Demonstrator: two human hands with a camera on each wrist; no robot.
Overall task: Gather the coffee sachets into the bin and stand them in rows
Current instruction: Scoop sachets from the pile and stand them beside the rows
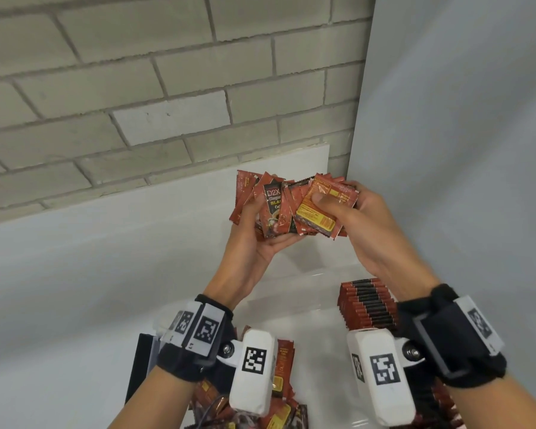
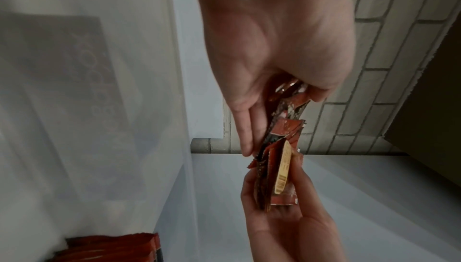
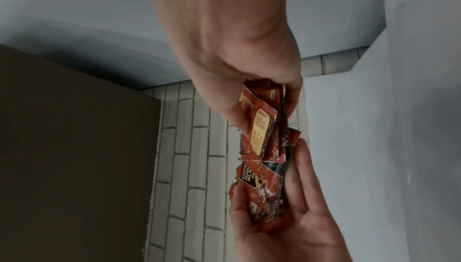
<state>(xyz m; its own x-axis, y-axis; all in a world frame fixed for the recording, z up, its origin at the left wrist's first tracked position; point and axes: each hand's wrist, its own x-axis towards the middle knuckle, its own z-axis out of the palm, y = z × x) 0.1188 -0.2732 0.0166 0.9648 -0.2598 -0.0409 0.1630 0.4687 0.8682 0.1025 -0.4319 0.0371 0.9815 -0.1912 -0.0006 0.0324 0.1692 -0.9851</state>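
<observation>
Both my hands hold one bunch of red coffee sachets (image 1: pixel 291 205) up in the air near the wall corner. My left hand (image 1: pixel 254 218) cups the bunch from below and the left, thumb on the front sachet. My right hand (image 1: pixel 338 199) pinches the right side, thumb on a sachet with a yellow label. The wrist views show the same sachets (image 2: pixel 282 148) (image 3: pixel 264 138) edge-on between left hand (image 2: pixel 262 89) (image 3: pixel 286 207) and right hand (image 2: pixel 282 217) (image 3: pixel 249 89). Below stands the clear bin (image 1: pixel 310 320) with a row of upright sachets (image 1: pixel 365 305) (image 2: pixel 112 246) at its right side.
A loose pile of sachets (image 1: pixel 279 407) lies under my wrists at the bottom edge. A black and white box (image 1: pixel 143 366) stands to the left of it. A brick wall (image 1: pixel 136 88) is ahead, a grey panel (image 1: pixel 461 150) to the right.
</observation>
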